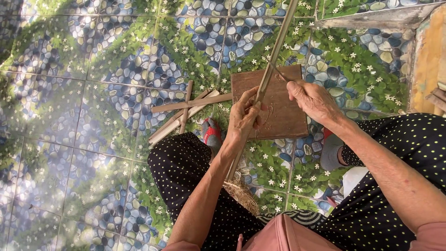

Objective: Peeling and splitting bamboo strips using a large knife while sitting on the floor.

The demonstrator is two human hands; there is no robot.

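My left hand (244, 116) grips a long thin bamboo strip (278, 46) that runs from my lap up past the top edge of the view. My right hand (313, 100) is closed on a small knife whose thin blade (280, 73) touches the strip just above my left hand. Both hands hover over a brown wooden board (285, 118) lying on the tiled floor between my knees.
Several cut bamboo sticks (186, 109) lie crossed on the patterned floor tiles left of the board. A heap of pale shavings (241, 193) sits by my left thigh. My feet wear red and grey sandals (212, 135). A worn step (429, 60) rises at right.
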